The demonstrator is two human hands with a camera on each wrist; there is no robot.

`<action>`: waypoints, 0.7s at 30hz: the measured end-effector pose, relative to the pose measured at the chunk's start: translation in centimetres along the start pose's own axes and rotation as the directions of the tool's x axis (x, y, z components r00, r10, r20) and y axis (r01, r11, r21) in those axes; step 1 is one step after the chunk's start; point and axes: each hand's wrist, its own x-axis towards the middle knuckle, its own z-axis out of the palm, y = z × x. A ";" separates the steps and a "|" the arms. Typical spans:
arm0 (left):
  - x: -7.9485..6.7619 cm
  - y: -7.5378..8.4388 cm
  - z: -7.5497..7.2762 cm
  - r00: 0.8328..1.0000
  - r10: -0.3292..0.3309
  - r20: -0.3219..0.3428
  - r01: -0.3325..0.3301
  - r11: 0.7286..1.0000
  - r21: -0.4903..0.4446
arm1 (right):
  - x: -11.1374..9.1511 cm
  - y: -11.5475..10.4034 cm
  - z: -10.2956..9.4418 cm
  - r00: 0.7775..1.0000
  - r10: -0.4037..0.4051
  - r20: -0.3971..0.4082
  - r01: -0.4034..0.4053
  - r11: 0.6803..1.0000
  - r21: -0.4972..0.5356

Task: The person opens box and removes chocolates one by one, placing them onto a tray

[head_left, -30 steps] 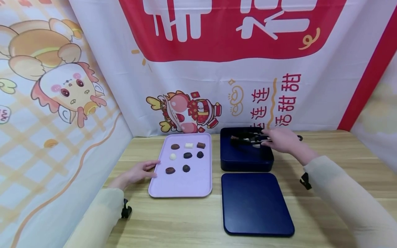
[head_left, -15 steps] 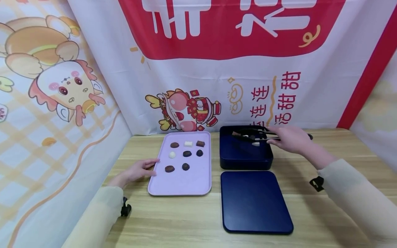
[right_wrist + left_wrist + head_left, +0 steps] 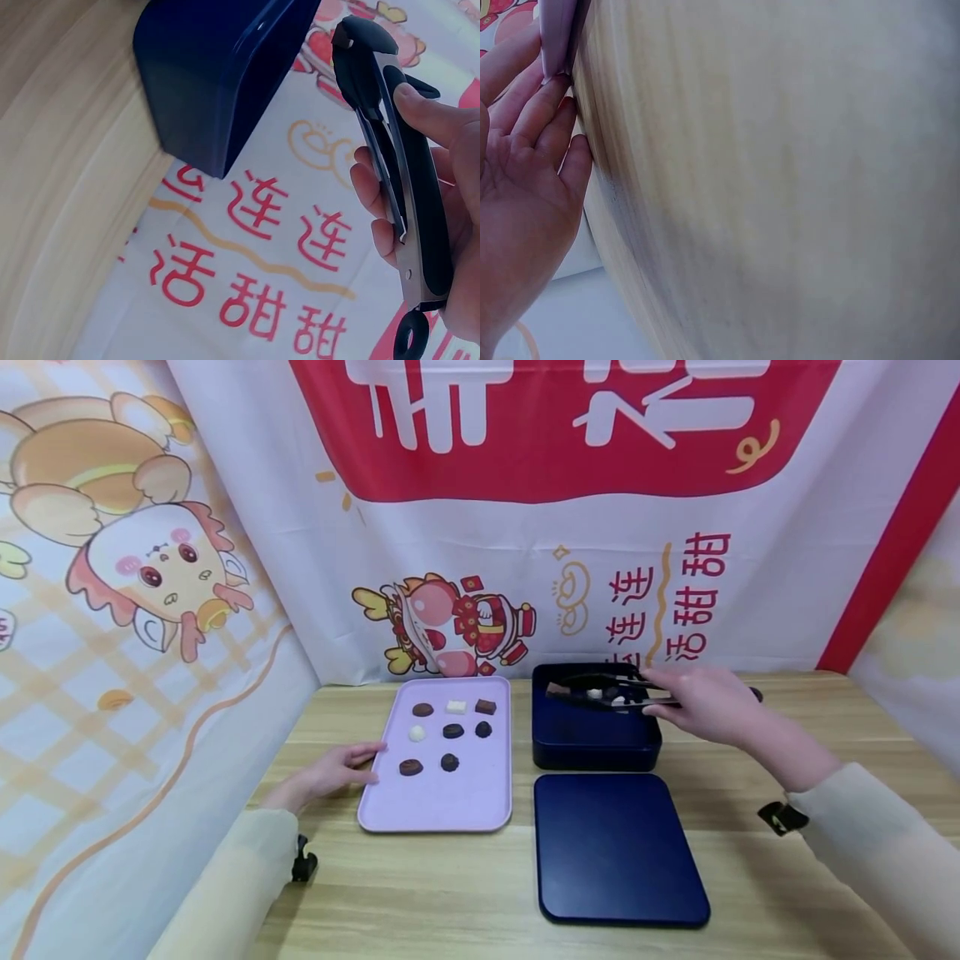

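My left hand (image 3: 330,777) rests at the left rim of the lilac tray (image 3: 450,806), its thumb and fingers spread along the edge and touching it. On that tray several small brown, dark and white chocolates stand in loose rows. My right hand (image 3: 701,702) grips black-and-steel tongs (image 3: 416,172) by the handles, above the dark blue box (image 3: 596,757). At the tips of the tongs is a brown chocolate piece (image 3: 557,691). White and dark pieces show inside the box behind the tongs, partly hidden by them.
A dark blue lid (image 3: 618,852) lies flat on the wooden table (image 3: 405,893), in front of the box. Printed cloth (image 3: 585,527) hangs behind the table and along its left side.
The right hand has shifted to the right and its forearm has swung outward. The tongs have risen and their tips, with the brown chocolate, moved slightly left. The left hand stays at the tray.
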 end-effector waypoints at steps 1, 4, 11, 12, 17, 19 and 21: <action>0.0 0.0 0.0 1.000 0.004 0.002 -0.004 1.000 0.005 | 0.0 -0.3 -0.1 1.000 -0.008 -0.007 0.008 1.000 -0.005; -0.1 0.0 0.0 1.000 0.008 -0.004 -0.008 1.000 0.008 | 0.0 -1.0 -0.2 1.000 -0.016 -0.010 0.016 1.000 -0.003; -0.2 0.1 0.1 1.000 0.010 -0.004 -0.009 1.000 0.020 | 0.1 -2.2 0.3 0.998 -0.051 -0.029 0.051 0.999 0.015; -0.2 0.1 0.1 1.000 0.013 -0.001 -0.013 1.000 0.025 | 0.1 -2.3 0.4 0.998 -0.057 -0.035 0.058 0.998 0.015; -0.2 0.1 0.0 1.000 0.026 0.002 -0.026 1.000 0.010 | 0.4 -3.1 1.0 0.995 -0.082 -0.052 0.084 0.996 0.036; -0.2 0.1 0.0 0.999 0.034 0.002 -0.034 0.999 0.001 | 0.6 -3.5 1.2 0.995 -0.090 -0.048 0.092 0.995 0.044; -0.2 0.1 0.0 0.999 0.034 -0.001 -0.034 0.999 -0.009 | 0.8 -3.9 1.5 0.994 -0.100 -0.039 0.101 0.994 0.046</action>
